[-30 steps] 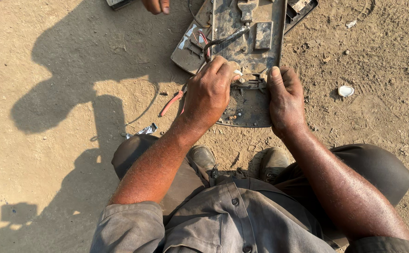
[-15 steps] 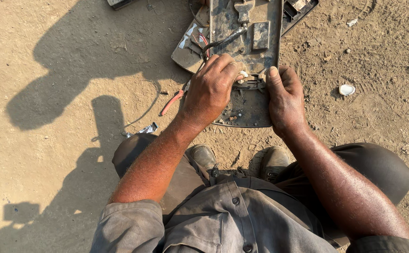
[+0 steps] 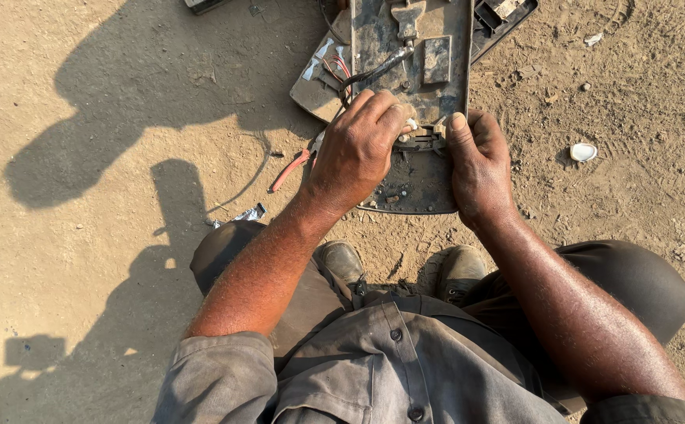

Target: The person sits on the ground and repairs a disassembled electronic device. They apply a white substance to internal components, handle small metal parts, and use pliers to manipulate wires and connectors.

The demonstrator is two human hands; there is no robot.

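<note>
A dirty grey metal plate [image 3: 437, 47] with brackets and a black cable lies on the dirt ground in front of my feet. My left hand [image 3: 354, 153] is curled over its left middle, fingertips pinching a small part near the plate's centre [image 3: 413, 126]. My right hand [image 3: 476, 165] grips the plate's right edge, thumb pressed on top. What the left fingers pinch is too small to make out.
Red-handled pliers [image 3: 291, 169] lie on the ground left of my left hand. A second grey panel with red wires [image 3: 319, 78] sits under the plate's left side. A small white cap [image 3: 583, 151] lies to the right. My shoes [image 3: 342, 263] stand just below the plate.
My left hand has shifted slightly right and up along the plate, its fingers closing on the small part. The right hand has stayed put on the plate's edge.
</note>
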